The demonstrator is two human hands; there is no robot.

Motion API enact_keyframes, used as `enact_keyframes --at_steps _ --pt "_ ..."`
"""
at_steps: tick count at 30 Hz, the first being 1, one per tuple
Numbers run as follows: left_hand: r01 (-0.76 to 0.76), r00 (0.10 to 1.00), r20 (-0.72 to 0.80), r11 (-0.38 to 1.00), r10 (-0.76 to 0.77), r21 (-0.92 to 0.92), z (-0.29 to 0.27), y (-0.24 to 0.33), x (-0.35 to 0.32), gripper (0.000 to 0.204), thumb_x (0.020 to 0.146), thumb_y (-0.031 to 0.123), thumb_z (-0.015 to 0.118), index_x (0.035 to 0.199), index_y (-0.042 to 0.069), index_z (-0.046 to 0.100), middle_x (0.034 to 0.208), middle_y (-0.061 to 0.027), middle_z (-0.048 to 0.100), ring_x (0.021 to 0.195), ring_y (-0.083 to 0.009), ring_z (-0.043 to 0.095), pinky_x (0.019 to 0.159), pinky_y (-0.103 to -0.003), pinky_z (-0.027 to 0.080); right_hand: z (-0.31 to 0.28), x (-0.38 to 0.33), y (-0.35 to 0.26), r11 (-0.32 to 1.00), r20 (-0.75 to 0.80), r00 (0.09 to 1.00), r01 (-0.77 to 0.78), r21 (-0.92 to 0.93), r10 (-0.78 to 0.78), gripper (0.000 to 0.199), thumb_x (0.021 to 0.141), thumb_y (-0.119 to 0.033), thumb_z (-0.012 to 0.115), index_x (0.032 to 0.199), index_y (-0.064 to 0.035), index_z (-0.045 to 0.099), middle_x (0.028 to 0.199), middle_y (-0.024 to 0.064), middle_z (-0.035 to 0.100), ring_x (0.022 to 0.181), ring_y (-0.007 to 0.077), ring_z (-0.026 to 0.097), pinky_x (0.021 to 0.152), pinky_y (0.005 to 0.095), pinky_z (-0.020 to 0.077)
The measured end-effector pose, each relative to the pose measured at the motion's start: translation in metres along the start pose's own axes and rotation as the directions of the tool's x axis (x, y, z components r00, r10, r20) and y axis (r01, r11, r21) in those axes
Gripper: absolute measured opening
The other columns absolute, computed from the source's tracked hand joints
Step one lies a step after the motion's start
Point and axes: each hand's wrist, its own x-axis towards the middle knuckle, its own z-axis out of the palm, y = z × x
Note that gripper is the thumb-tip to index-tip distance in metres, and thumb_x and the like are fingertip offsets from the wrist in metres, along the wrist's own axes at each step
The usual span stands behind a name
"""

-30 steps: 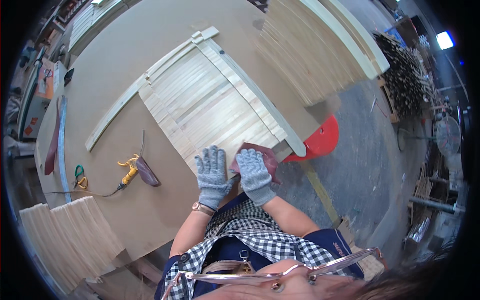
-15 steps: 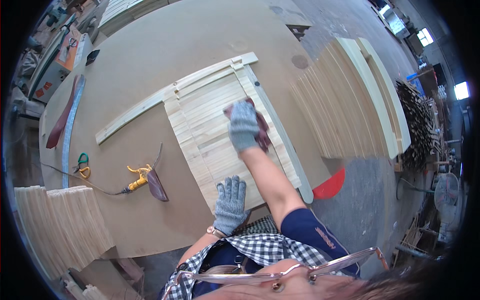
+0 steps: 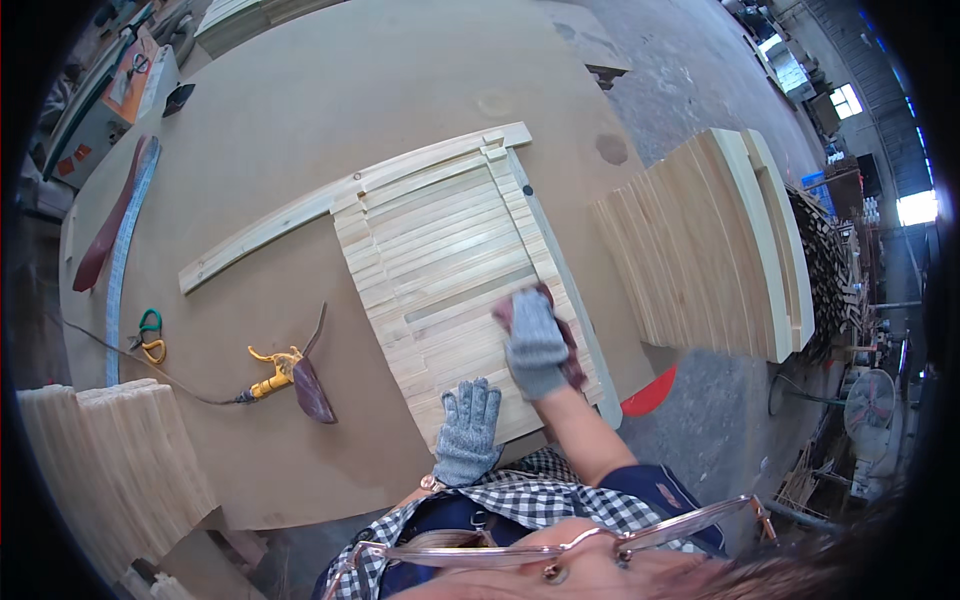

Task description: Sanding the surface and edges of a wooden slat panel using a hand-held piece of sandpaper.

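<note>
Side by side on the table, pale wooden strips [image 3: 445,245] form a flat panel, their ends notched. My left hand [image 3: 467,432], in a grey knit glove, lies flat with fingers spread on the strips' near end. Also gloved, my right hand [image 3: 536,340] presses a folded piece of dark red sandpaper [image 3: 570,350] against the panel's right part; motion blurs it slightly. A long wooden batten [image 3: 265,238] runs along the panel's far edge and out to the left. Against the right edge lies a grey-green strip [image 3: 565,255].
Left of the panel lie a yellow air blow gun [image 3: 272,384] with its hose, a dark red curved piece [image 3: 316,390], green-and-orange scissors [image 3: 152,335] and a long sanding belt [image 3: 112,235]. Stacked wooden pieces stand at right [image 3: 690,250] and lower left [image 3: 130,460].
My right hand has slid the sandpaper nearer to me and slightly right along the panel. The left hand stays flat on the strips. The whole view has shifted a little.
</note>
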Motion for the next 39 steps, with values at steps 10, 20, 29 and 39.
enact_keyframes --at_steps 10,20,29,39 --pt "0.013 1.0 0.022 0.999 -0.012 -0.053 0.0 0.002 0.004 0.081 0.064 0.038 0.067 0.13 -0.003 0.041 0.137 -0.0275 0.034 0.128 -0.0457 0.031 0.102 -0.063 0.021 0.025 0.103 -0.006 0.817 0.257 0.946 -0.303 0.49 0.197 0.043 0.08 -0.016 0.048 0.117 0.0074 0.048 0.117 0.026 0.05 0.113 0.0392 0.047 0.101 0.0445 0.0333" --pt "-0.001 1.0 0.013 1.0 0.001 0.0 0.011 0.001 -0.005 0.069 0.071 0.035 0.061 0.128 0.0 0.044 0.136 -0.0261 0.037 0.127 -0.0459 0.032 0.101 -0.064 0.023 0.029 0.092 0.003 0.992 0.029 0.994 0.107 0.069 -0.109 0.019 0.075 -0.005 0.05 0.093 0.0002 0.054 0.091 0.0172 0.052 0.092 0.034 0.052 0.085 0.0429 0.0411" --pt "0.046 0.942 -0.332 0.998 -0.055 -0.033 -0.072 -0.071 0.075 0.058 0.081 0.025 0.063 0.13 0.003 0.043 0.139 -0.0186 0.037 0.131 -0.04 0.029 0.107 -0.05 0.025 0.001 0.158 0.008 0.909 0.023 0.99 0.12 0.4 -0.141 0.023 0.072 -0.007 0.052 0.095 -0.0073 0.058 0.091 0.0111 0.056 0.086 0.0313 0.054 0.079 0.0398 0.044" --pt "0.086 0.862 -0.504 0.995 -0.05 0.048 -0.06 -0.168 0.31 0.032 0.088 0.027 0.049 0.116 0.016 0.058 0.116 -0.0141 0.058 0.109 -0.0331 0.052 0.092 -0.042 0.04 -0.07 0.001 0.04 0.994 0.326 0.945 0.005 0.106 -0.04 0.06 0.068 -0.007 0.057 0.127 0.0006 0.047 0.127 0.021 0.049 0.118 0.0373 0.047 0.103 0.0432 0.0346"
